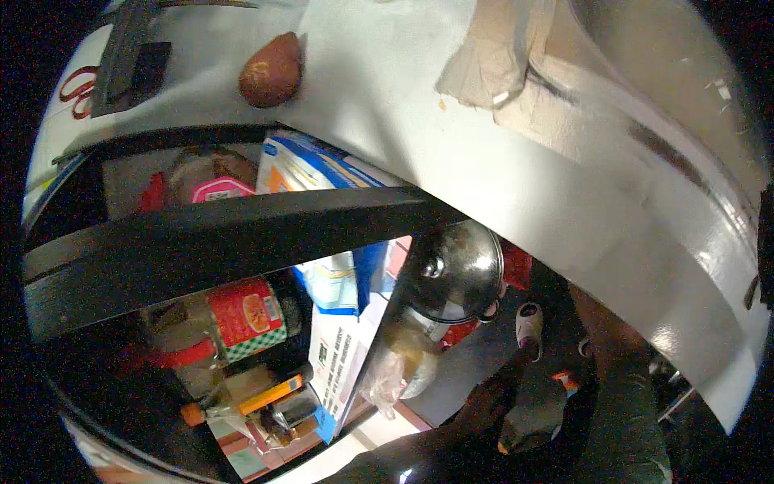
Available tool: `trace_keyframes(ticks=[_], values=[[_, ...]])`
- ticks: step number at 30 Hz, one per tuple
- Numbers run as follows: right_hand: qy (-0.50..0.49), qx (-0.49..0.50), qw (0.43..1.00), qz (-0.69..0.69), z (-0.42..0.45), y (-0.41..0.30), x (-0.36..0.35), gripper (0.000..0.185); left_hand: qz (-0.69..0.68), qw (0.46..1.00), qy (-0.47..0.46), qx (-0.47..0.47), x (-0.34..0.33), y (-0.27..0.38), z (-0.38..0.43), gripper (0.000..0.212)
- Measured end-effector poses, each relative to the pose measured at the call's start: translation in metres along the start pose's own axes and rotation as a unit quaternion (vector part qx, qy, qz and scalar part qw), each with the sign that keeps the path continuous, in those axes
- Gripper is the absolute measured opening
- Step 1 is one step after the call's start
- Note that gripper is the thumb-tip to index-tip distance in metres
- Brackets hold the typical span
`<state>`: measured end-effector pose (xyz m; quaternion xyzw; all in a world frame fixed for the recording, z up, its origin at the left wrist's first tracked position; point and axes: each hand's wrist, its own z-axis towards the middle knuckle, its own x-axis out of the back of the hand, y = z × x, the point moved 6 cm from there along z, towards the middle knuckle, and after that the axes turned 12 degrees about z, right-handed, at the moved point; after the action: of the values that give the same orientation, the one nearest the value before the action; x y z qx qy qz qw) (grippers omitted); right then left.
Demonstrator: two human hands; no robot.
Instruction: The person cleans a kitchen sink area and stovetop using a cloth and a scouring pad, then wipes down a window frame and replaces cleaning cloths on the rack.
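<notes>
Neither my left hand nor my right hand can be made out in view. Before me a white, smooth surface runs across the top and right. On it lies a brown, pear-shaped thing, perhaps a fruit or tuber. A crumpled beige paper or cloth sits farther right on the same surface. Below the surface's edge, a dark rack with a black bar holds packed goods. Among them are a clear jar with a red label, a blue-and-white pack and a white printed box.
A round steel lid or pot stands right of the rack, above a clear plastic bag. An orange strip lies low in the rack. A light shoe and green-grey trouser cloth show in the dark lower right.
</notes>
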<state>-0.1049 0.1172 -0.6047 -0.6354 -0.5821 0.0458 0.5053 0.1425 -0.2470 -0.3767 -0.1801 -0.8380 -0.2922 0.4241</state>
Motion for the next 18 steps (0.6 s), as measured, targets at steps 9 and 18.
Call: trace_keyframes(ticks=[9, 18], values=[[0.004, -0.009, 1.000, -0.004, 0.020, 0.000, 0.013, 0.054, 0.031, 0.993, 0.101, -0.047, 0.037, 0.031, -0.010, 0.041], [0.009, -0.003, 1.000, 0.010, 0.020, 0.000, 0.029, 0.057, -0.008, 1.000, -0.007, -0.017, 0.032, 0.037, -0.010, 0.037]])
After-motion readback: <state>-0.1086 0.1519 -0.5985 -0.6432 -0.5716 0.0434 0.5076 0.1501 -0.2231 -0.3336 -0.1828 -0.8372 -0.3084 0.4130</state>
